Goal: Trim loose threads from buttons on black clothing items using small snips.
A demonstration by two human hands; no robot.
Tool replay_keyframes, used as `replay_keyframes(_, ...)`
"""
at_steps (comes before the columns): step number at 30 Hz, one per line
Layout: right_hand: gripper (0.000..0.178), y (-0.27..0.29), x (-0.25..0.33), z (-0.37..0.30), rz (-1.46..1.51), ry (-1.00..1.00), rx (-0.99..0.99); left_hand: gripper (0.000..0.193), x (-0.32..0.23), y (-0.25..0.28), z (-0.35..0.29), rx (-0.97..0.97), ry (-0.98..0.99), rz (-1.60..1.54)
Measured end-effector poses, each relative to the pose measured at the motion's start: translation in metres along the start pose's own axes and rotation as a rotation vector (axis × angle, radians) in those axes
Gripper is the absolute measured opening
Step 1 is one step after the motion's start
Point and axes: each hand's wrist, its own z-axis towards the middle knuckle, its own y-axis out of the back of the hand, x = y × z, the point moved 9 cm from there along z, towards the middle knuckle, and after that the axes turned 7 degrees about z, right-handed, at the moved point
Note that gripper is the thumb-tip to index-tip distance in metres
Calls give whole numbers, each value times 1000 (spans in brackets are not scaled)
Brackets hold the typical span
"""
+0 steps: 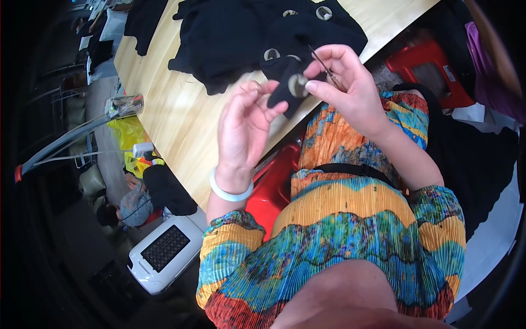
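A black knit garment (224,44) with several large round buttons lies on the wooden table, its near edge lifted toward me. My right hand (350,90) pinches one pale-rimmed button (297,86) between thumb and fingertip. Tucked in the same hand is a thin, dark, pointed tool (327,68), its tip sticking out past the fingers; its exact kind is unclear. My left hand (244,120), with a pale bangle on the wrist, is raised beside that button. Its thumb and forefinger are spread, slightly blurred, and no thread can be made out between them.
The light wooden table (159,104) has another dark cloth piece (143,24) at its far left. Red stools (433,71) stand at the right and under the near edge. Black fabric (471,170) hangs at my right. A white bin (164,255) and another seated person (134,203) are at left.
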Motion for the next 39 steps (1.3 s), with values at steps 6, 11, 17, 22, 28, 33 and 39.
replay_keyframes(6, 27, 19, -33, -15, 10, -173, 14, 23, 56, 30, -26, -146, 315, 84)
replay_keyframes(11, 22, 26, -36, -13, -47, -137, -12, 23, 88, 53, -50, -123, 466, 169)
replay_keyframes(17, 23, 24, -38, -16, -12, -133, -3, 13, 83, 45, -47, -74, 474, 191)
replay_keyframes(22, 20, 23, -27, -22, -89, -129, -2, 11, 48, 11, -26, 32, 225, 92)
replay_keyframes(28, 22, 29, -50, -28, 2, -150, -71, 15, 80, 35, -19, -91, 337, 125)
replay_keyframes(33, 21, 60, -54, -18, -92, -120, -139, 20, 62, 53, -17, -255, 272, 694)
replay_keyframes(39, 18, 47, -67, -17, -45, -127, -114, 39, 32, 40, 23, -324, -56, 1106)
